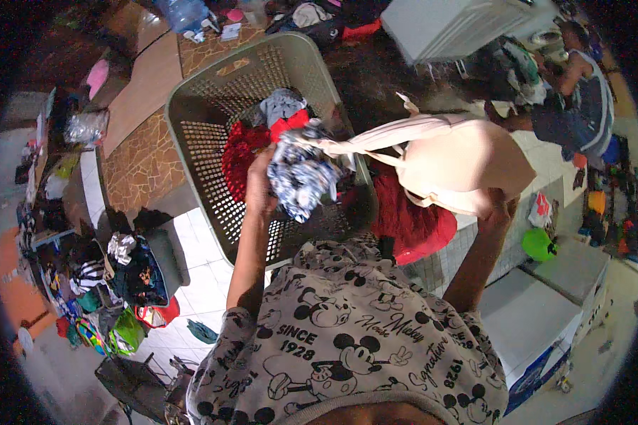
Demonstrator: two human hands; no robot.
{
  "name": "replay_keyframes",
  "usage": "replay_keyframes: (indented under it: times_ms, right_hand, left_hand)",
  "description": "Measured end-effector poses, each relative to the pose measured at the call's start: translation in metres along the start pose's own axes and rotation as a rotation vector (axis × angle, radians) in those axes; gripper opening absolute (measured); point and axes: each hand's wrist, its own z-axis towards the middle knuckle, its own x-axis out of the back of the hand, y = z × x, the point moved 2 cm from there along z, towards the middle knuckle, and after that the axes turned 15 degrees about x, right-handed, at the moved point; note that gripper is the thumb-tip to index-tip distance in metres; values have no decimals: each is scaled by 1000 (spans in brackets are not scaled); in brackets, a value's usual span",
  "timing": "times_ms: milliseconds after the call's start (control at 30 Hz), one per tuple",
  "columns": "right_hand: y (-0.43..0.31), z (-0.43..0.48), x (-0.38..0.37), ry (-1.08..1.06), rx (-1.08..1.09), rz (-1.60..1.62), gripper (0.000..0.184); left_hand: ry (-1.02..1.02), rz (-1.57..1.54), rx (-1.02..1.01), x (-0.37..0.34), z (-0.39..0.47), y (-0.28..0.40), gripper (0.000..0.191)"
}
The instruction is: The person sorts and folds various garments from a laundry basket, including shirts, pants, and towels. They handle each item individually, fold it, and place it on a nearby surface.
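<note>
My left hand (261, 183) holds a crumpled blue-and-white patterned cloth (303, 172) over a tall green-grey plastic laundry basket (191, 95). My right hand (495, 204), partly hidden, grips a beige padded bra (457, 154) by its cup, right of the basket. The bra's straps stretch leftward to the patterned cloth; whether the left fingers hold them too, I cannot tell. Inside the basket lie a red textured garment (239, 154), a grey cloth (283, 106) and a bright red piece (290, 125). A dark red cloth (414, 223) hangs beneath the bra.
At the left stands a grey bin (162, 265) with clothes, beside bags and more clothing. A grey-white cabinet or appliance (446, 26) is at the top right. Another person (579, 101) is at the far right. A pale boxy appliance (531, 303) stands lower right, near a green bag (538, 244).
</note>
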Motion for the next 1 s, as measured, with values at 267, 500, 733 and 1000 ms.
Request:
replay_keyframes:
  times_ms: [267,500,733,1000]
  right_hand:
    - [5,2,-85,-883,-357,351,53]
    - [43,-54,-173,-867,216,-409,42]
    - [58,-102,-256,-783,309,-373,32]
    - [68,-137,-255,-977,-99,-33,24]
  left_hand:
    - [-51,-51,28,29,-29,-3,49]
    - [176,184,-194,59,-32,-35,38]
    - [81,388,-274,41,-49,-49,19]
    - [335,89,144,55,-45,-50,58]
